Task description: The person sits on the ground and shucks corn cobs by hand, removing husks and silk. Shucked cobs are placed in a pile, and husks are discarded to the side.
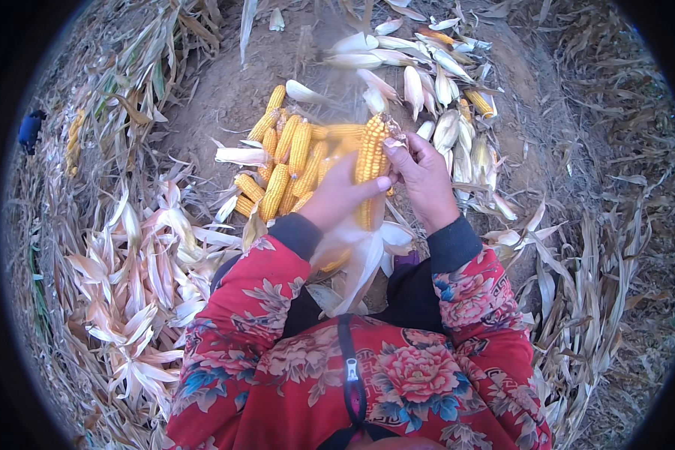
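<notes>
A bare yellow corn ear stands nearly upright before me, with its pale husk peeled down and hanging below it. My left hand is wrapped around the ear, the thumb lying across its front. At the ear's top, my right hand pinches dry brown silk and a scrap of husk between thumb and fingers. Just beyond my left hand lies a pile of husked yellow corn ears. Parts of the hanging husk and my left fingers are blurred or hidden.
Unhusked corn ears lie in a loose heap at the upper right. Stripped husks are piled on the left. Dry stalks and leaves flank the bare soil. A dark blue object is at the far left.
</notes>
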